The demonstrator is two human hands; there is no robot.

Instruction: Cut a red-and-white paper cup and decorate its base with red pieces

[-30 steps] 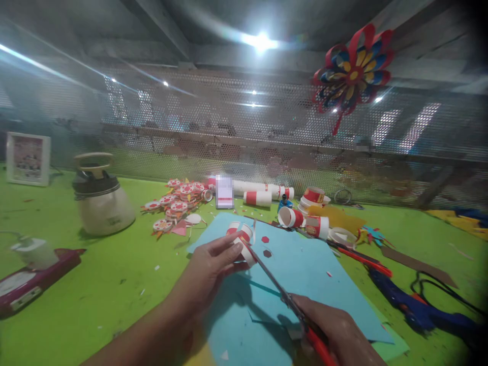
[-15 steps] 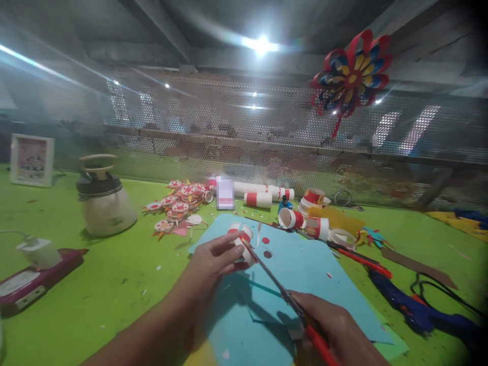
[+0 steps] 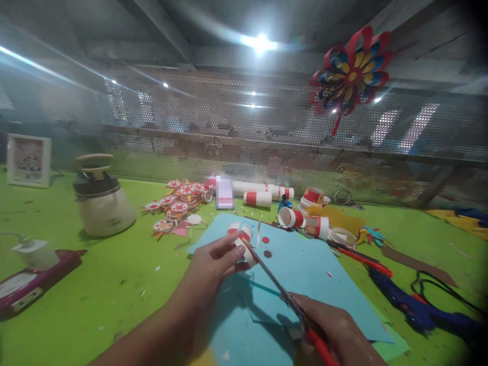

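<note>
My left hand (image 3: 209,262) is closed on a white and red paper cup piece (image 3: 248,258), pinched between thumb and fingers above the blue sheets. In my right hand (image 3: 335,323) is a pair of scissors (image 3: 284,291) with red handles. Its long blades point up and left, and their tips meet the cup piece by my left fingertips. Whether the blades are parted there is hard to make out. Just beyond my left hand, more of a red and white cup (image 3: 234,227) shows. A small red cutout (image 3: 266,240) and a dark one (image 3: 268,254) lie on the blue paper (image 3: 305,264).
Paper cups (image 3: 292,218) lie behind the sheets, with a pile of red and white cup ornaments (image 3: 179,203) to their left. A blue glue gun (image 3: 415,305) and red-handled tool (image 3: 366,262) lie right. At left are a jug (image 3: 104,206) and a power strip (image 3: 38,284).
The scissors' tips and the cup piece have shifted very slightly; both hands keep their grip. The whole view has moved a little.
</note>
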